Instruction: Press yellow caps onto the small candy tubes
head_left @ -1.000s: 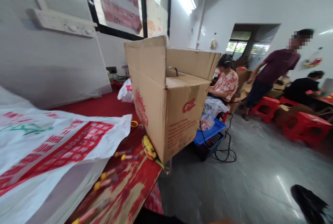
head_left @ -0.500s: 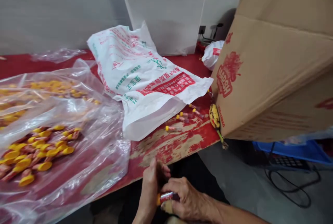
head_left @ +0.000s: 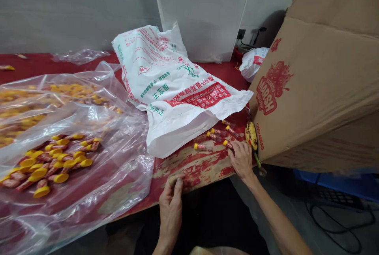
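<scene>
My right hand (head_left: 242,161) is at the table's front edge beside the cardboard box, its fingertips closed on a small clear tube (head_left: 227,144) with a yellow cap. Several similar tubes (head_left: 203,147) lie just behind and left of it, by the mouth of a white woven sack (head_left: 177,89). My left hand (head_left: 171,207) is over the near edge, thumb and forefinger pinched together. A tan patch shows at its fingertips; I cannot tell what it is.
Many yellow-capped tubes with pinkish contents (head_left: 53,160) lie on and under clear plastic sheeting (head_left: 127,192) on the left. A spotted banana (head_left: 251,135) rests against the large cardboard box (head_left: 314,89) on the right. A blue tray (head_left: 349,184) and cable are below.
My hands have parted. The right hand moved from near my lap, where it held a tube, out to the tubes on the table. The left stayed near the edge. The view shifted slightly left.
</scene>
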Tool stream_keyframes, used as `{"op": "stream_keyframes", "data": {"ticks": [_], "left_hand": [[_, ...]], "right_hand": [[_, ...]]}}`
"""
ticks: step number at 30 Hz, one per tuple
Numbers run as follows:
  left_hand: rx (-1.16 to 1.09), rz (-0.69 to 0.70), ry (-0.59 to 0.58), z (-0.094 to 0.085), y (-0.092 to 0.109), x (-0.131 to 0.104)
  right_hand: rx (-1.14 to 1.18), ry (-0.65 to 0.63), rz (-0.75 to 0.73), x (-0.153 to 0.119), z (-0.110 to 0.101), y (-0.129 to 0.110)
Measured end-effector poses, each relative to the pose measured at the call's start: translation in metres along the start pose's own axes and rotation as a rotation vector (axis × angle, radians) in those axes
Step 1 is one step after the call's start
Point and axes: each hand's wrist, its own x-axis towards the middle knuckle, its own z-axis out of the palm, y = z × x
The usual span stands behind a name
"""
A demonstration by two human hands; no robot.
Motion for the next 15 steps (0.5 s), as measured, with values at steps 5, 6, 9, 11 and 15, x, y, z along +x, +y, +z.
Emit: {"op": "stream_keyframes", "data": {"ticks": [5, 6, 9, 11, 15], "left_hand": [[-0.069, -0.028, 0.016, 0.004, 0.001, 0.004], [-0.075, -0.029, 0.022, 0.004, 0.002, 0.004], [-0.084, -0.043, 0.046, 0.0, 0.003, 0.005], [-0.104, -0.069, 0.053, -0.006, 0.001, 0.005], [-0.152, -0.11, 0.03, -0.014, -0.006, 0.006]], "right_hand": [[-0.019, -0.073, -0.196, 0.002, 0.007, -0.054], [0.001, -0.135, -0.241, 0.005, 0.012, -0.067], [-0.014, -0.261, -0.237, 0.019, 0.03, -0.096], [-0.023, -0.296, -0.224, 0.028, 0.034, -0.103], [0.022, -0.432, -0.308, 0.026, 0.007, -0.091]]}}
